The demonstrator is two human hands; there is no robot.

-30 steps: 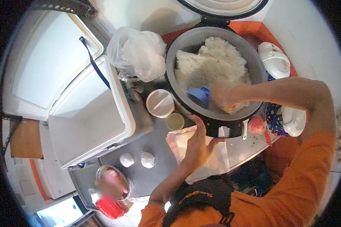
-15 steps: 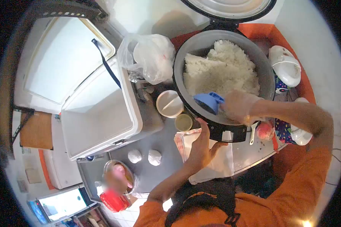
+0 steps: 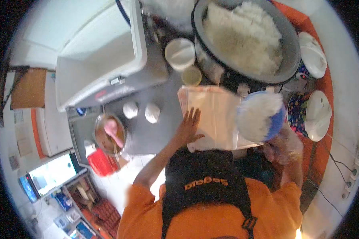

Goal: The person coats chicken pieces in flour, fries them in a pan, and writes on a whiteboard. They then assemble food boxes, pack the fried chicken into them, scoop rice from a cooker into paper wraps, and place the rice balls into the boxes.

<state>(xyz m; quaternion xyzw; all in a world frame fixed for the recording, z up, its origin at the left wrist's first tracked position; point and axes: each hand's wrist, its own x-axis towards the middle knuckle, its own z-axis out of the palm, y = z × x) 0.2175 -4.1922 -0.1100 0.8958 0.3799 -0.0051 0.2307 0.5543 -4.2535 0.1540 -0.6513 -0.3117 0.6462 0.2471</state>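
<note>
My right hand [image 3: 283,147], in a clear plastic glove, is closed on a blue scoop [image 3: 278,119] heaped with white rice [image 3: 253,115]. The scoop hangs over the right end of a stack of wrapping paper [image 3: 215,115]. Bare and with spread fingers, my left hand [image 3: 189,129] lies on the left part of that stack. Behind it stands a large round cooker [image 3: 211,49] full of rice [image 3: 245,38]. Two small white wrapped bundles [image 3: 130,110] rest on the grey table [image 3: 147,137] at the left.
An open cooler box [image 3: 103,85] stands at the back left. Near the cooker are a white round tub [image 3: 180,54] and a small jar [image 3: 191,75]. A bowl with a pink spoon [image 3: 112,129] and a red packet [image 3: 102,162] are at the left; white-lidded containers [image 3: 318,115] at the right.
My right hand has moved out of the cooker towards my body, and its scoop now shows a heap of rice. My left hand now lies flat on the paper. The view has tilted down.
</note>
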